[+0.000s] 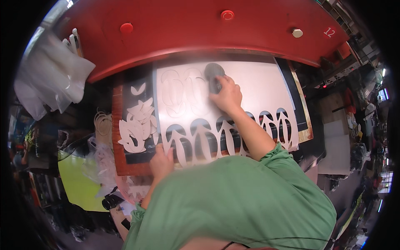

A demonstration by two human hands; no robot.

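A white sheet [254, 83] lies on a dark board under the red machine. Along its near side, several sole-shaped holes are cut through, with narrow strips between them. My right hand [229, 95] grips a dark, sole-shaped cutting die [214, 75] at the sheet's far middle. To the left of the die, two sole outlines [173, 89] show in the sheet. My left hand [161, 161] rests at the sheet's near left corner, thumb and fingers apart, holding nothing that I can see.
White cut-off pieces [139, 123] are heaped on the board left of the sheet. The red machine front [179, 31], with round buttons, spans the far side. Clear plastic [56, 71] hangs at the far left. A yellow-green sheet [77, 183] stands at the near left.
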